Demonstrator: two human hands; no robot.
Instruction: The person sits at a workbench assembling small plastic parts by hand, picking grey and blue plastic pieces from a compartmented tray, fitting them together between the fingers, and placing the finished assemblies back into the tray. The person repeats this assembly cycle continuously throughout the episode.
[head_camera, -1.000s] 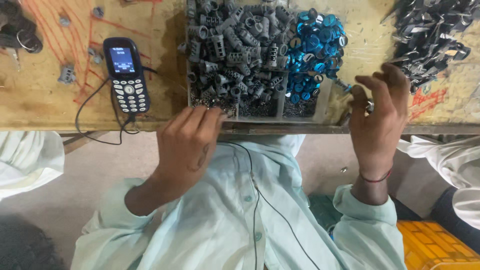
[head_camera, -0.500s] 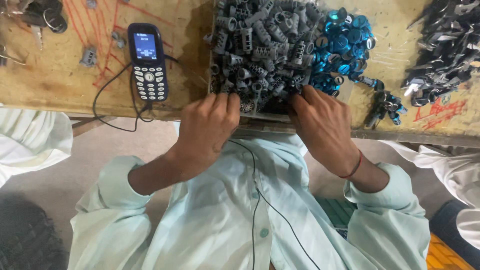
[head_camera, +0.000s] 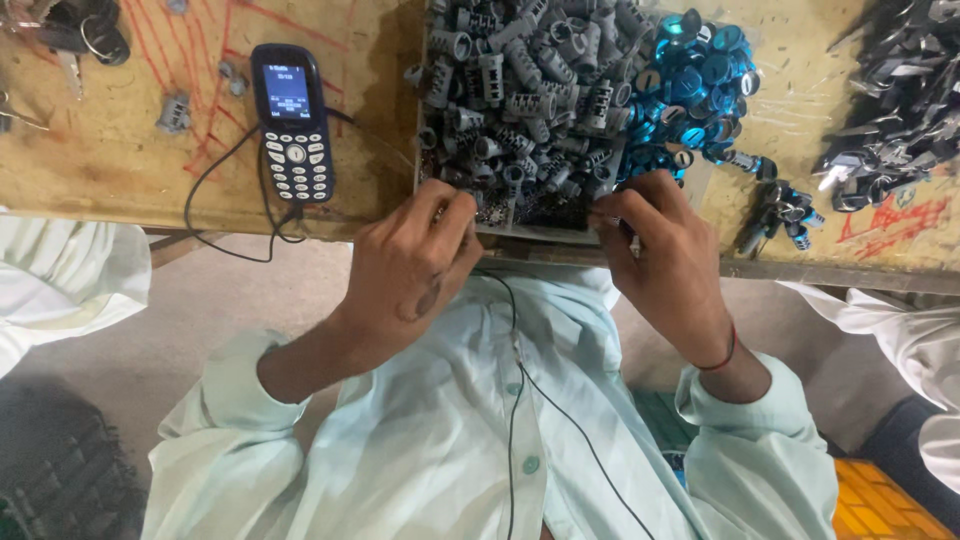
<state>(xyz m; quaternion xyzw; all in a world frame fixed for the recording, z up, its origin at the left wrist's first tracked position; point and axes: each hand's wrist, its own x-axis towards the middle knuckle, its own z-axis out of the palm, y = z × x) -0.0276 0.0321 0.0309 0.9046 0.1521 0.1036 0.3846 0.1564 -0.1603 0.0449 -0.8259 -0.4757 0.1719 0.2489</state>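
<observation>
Both hands rest at the near edge of the wooden workbench (head_camera: 120, 170), fingers curled into the tray (head_camera: 540, 232) of grey metal cylinders (head_camera: 520, 90). The left hand (head_camera: 410, 265) and the right hand (head_camera: 665, 250) are half closed; whether either pinches a piece I cannot tell. Blue caps (head_camera: 690, 85) lie beside the cylinders, a keypad phone (head_camera: 292, 120) toward the left edge
</observation>
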